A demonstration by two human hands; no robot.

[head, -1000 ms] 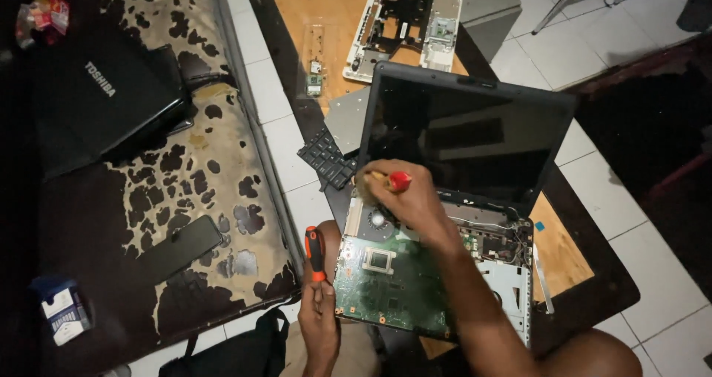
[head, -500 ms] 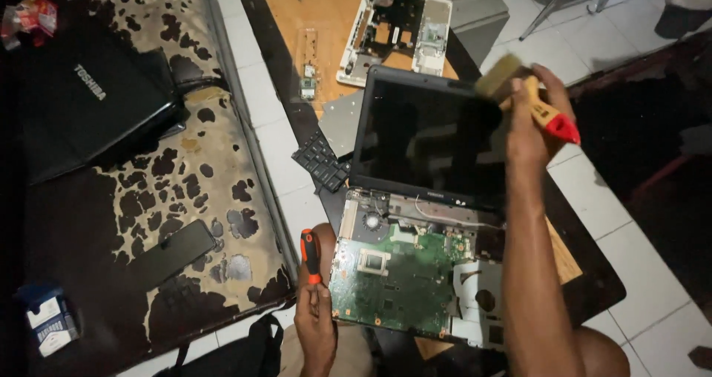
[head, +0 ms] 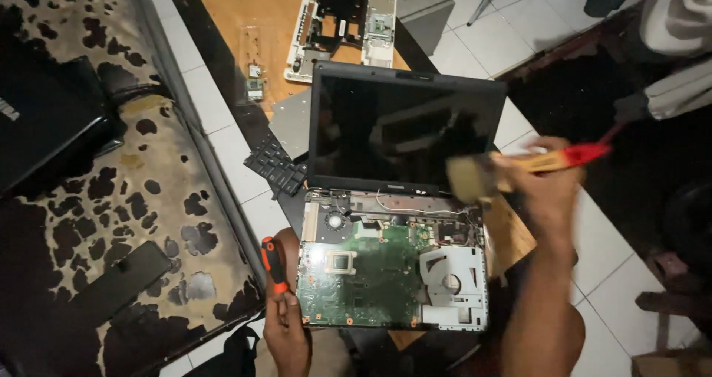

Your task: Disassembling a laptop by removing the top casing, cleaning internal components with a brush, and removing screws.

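The opened laptop (head: 400,221) is seen lying on the low wooden table (head: 245,21), its screen (head: 404,125) upright and its green circuit board (head: 371,273) laid bare just in front of the person. A brush (head: 512,168) with a pale head and a red-tipped handle is gripped in the right hand (head: 541,188), fingers closed round it, held in the air just beside the right edge of the screen; it is blurred. A screwdriver (head: 273,264) with an orange and black handle is clasped in the closed left hand (head: 285,329), touching the board's left edge. A loose keyboard (head: 278,165) is propped by the screen's left corner, and a white laptop shell (head: 341,17) lies further back. Risks are plain: the screen could be struck if the brush is swung wide, and the board could be scratched by the screwdriver tip. Small parts could be swept off onto the tiled floor (head: 541,43).
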